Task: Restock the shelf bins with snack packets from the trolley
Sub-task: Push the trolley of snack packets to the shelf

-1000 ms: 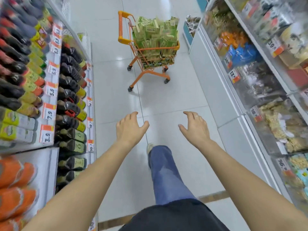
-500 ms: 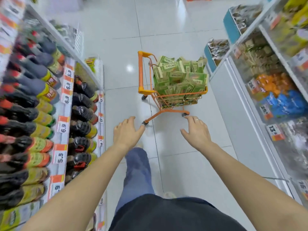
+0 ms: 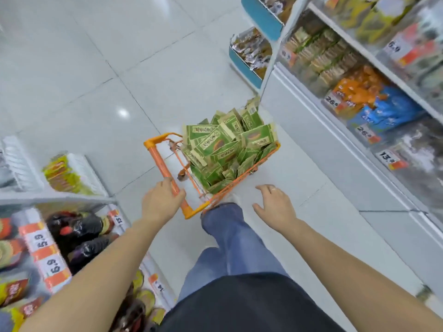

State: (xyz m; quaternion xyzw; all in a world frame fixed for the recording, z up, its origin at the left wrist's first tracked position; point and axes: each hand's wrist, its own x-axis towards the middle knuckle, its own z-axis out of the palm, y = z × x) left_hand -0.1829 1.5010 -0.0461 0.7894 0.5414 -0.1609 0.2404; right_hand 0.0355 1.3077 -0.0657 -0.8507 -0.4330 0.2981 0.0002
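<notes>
A small orange trolley (image 3: 160, 161) stands in the aisle just ahead of me, heaped with green snack packets (image 3: 224, 146). My left hand (image 3: 160, 202) grips the trolley's orange handle near its lower end. My right hand (image 3: 275, 207) hovers empty to the right of the trolley with its fingers spread. On the right, clear shelf bins (image 3: 318, 56) hold similar green-and-tan packets, with orange and blue packets in the bin (image 3: 374, 101) beside them.
Shelves of dark bottles (image 3: 81, 233) with orange price tags line the left side. A white cabinet (image 3: 318, 140) runs under the right-hand bins. Blue-sided tubs (image 3: 249, 56) of wrapped snacks stand at the far end. My leg (image 3: 227, 236) is just behind the trolley.
I have walked up to the trolley, which is now close in front. My left hand has closed round the handle; my right hand stays free beside it.
</notes>
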